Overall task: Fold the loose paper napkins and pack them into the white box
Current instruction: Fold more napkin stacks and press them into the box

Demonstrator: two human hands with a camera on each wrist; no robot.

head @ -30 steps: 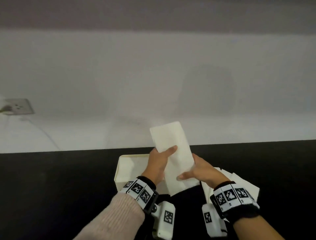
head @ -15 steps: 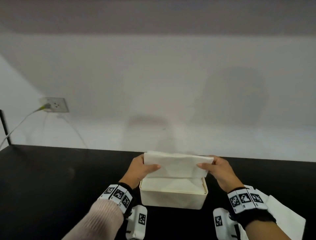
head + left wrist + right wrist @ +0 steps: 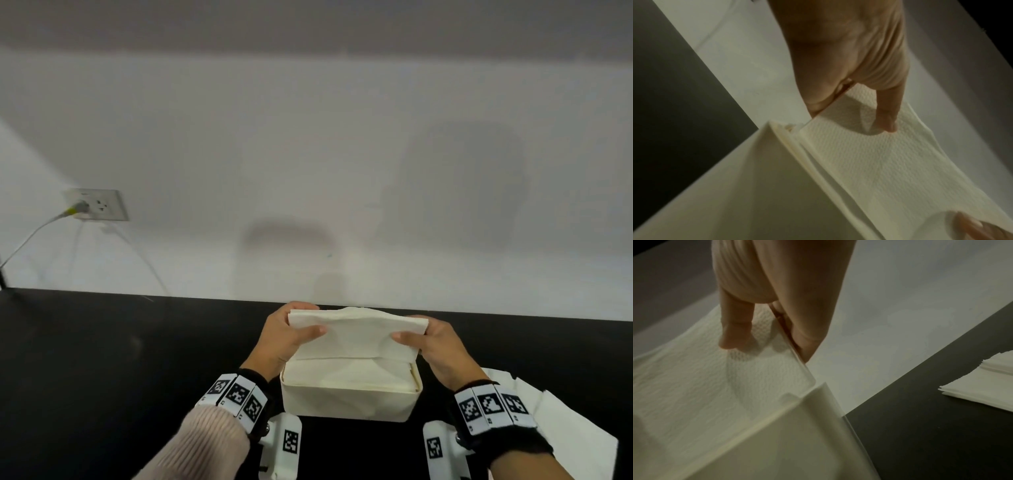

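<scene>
Black tabletop (image 3: 102,359), both hands (image 3: 284,337) (image 3: 436,347) pinching embossed folded napkin (image 3: 356,334) over white box (image 3: 349,399)

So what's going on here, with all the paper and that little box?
A person is packing paper napkins. Both hands hold one folded napkin by its ends, the left hand and the right hand each pinching a side, right over the open white box on the black table. The box already has napkins in it. A stack of loose napkins waits on the table to the person's right.
</scene>
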